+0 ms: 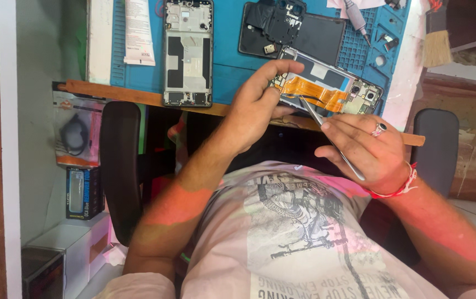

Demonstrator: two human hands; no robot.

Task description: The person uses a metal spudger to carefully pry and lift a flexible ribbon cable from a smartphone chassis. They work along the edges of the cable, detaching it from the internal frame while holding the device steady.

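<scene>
My left hand (257, 105) reaches up from my lap to the opened phone (326, 88) that lies tilted at the near edge of the desk (138, 95). The fingers are curled, thumb and fingertips pressed down on the phone's left end, just beside the orange flex cable (315, 91) that runs across its inside. My right hand (368, 149) is closed around a thin pair of metal tweezers (332, 141), pinched between thumb and fingers; the long shaft lies across my palm and its tips reach up to the lower edge of the orange cable. There is a ring on one finger and a red thread at the wrist.

The phone rests partly on a blue work mat (232, 50) with small compartments along its right side. Its camera lenses show at the right end, near the mat's corner. To the left, well apart from my hands, a second phone frame (188, 52) lies upright on the mat, its bottom end overhanging the wooden edge. Above my left hand sits a black back cover (282, 27) with a loose dark part on it. A white tube (138, 33) lies at the mat's left side, and a brush (436, 39) with pale bristles stands off the mat to the right. A pen-like tool (357, 16) lies near the top.
</scene>
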